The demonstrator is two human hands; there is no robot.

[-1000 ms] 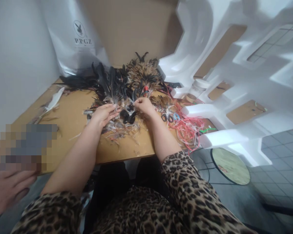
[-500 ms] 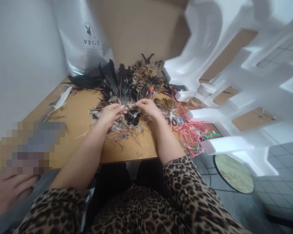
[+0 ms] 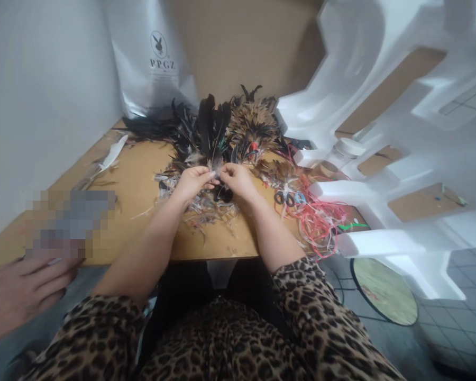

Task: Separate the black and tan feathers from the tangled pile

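Note:
My left hand (image 3: 195, 182) pinches the base of upright black feathers (image 3: 208, 127) above the front of the table. Close beside it, my right hand (image 3: 236, 179) has its thumb and fingers pressed together at the same fluffy feather base; both hands nearly touch. Behind them lies a pile of dark feathers (image 3: 150, 128), and to the right of it a brown feather bunch (image 3: 257, 124). Loose feather scraps (image 3: 206, 214) lie under and in front of my hands. Scissors with black handles (image 3: 284, 199) rest right of my right hand.
Pink and white strings (image 3: 317, 219) tangle at the table's right, beside white foam pieces (image 3: 365, 242). A silver bag (image 3: 162, 90) stands behind. Another person's hand (image 3: 35, 288) holds a blurred-out object at left. A white feather (image 3: 114, 153) lies at the back left.
My right hand has come closer to my left, and the black feathers between them stand more upright. The whole view has shifted slightly. The other person's hand is a little higher.

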